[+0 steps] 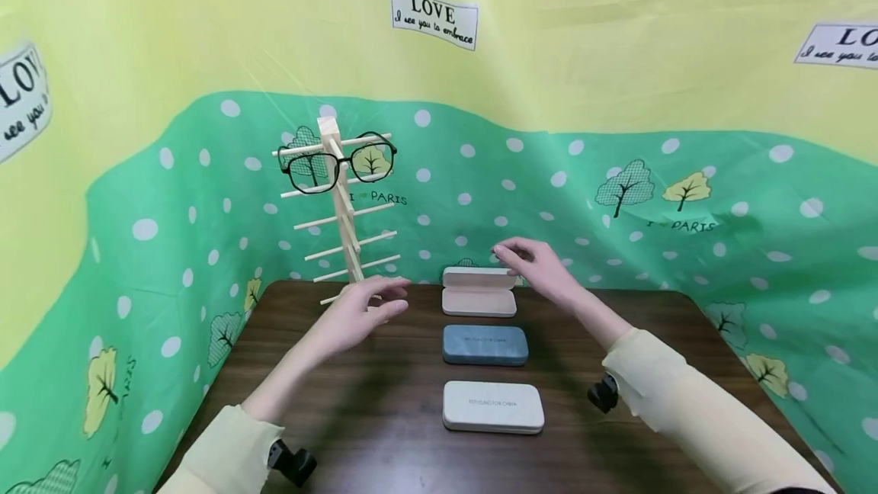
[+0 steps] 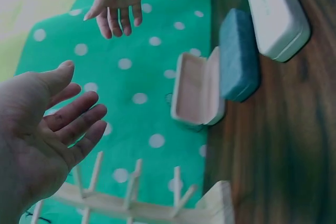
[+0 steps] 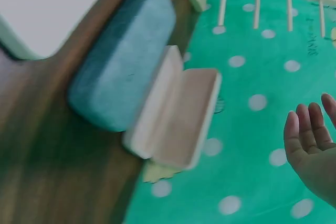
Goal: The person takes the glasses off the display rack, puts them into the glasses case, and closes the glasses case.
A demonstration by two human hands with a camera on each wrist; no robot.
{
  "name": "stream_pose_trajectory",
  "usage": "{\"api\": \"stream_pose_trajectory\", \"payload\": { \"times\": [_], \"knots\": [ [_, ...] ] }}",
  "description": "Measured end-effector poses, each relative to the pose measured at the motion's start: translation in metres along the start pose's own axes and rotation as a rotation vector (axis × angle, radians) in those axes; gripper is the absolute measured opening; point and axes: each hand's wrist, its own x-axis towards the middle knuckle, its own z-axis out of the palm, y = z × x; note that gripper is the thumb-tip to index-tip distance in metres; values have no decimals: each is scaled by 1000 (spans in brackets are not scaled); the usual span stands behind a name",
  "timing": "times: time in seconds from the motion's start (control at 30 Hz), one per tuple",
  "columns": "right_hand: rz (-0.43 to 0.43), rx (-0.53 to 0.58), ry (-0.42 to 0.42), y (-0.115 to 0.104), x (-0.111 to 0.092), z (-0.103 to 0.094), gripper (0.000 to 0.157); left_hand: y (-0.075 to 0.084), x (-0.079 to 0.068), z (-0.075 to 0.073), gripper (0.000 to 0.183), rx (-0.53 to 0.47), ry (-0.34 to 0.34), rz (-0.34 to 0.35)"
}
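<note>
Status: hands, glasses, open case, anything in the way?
Left hand empty, near wooden stand; right hand empty, near open case. Black glasses high on the stand. Open case empty, nothing seen blocking it.

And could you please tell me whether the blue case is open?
No, the blue case is closed; only the rear case stands open.

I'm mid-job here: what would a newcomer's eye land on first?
Probably the black-rimmed glasses high on the wooden rack, at the back left of the dark table. Next, the row to its right: the open case farthest back, the blue case in the middle, the closed white case nearest. Behind, the yellow-and-green backdrop stands out.
</note>
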Motion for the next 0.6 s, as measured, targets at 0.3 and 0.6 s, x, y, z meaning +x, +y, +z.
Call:
{"api": "stream_pose_trajectory", "payload": {
  "times": [0.3,0.6],
  "knots": [
    [-62,20,-33,-50,22,2,41,12,-14,-44,35,53,95,13],
    [-115,102,-67,-93,44,8,41,17,-25,-79,34,69,207,-61]
  ]
}}
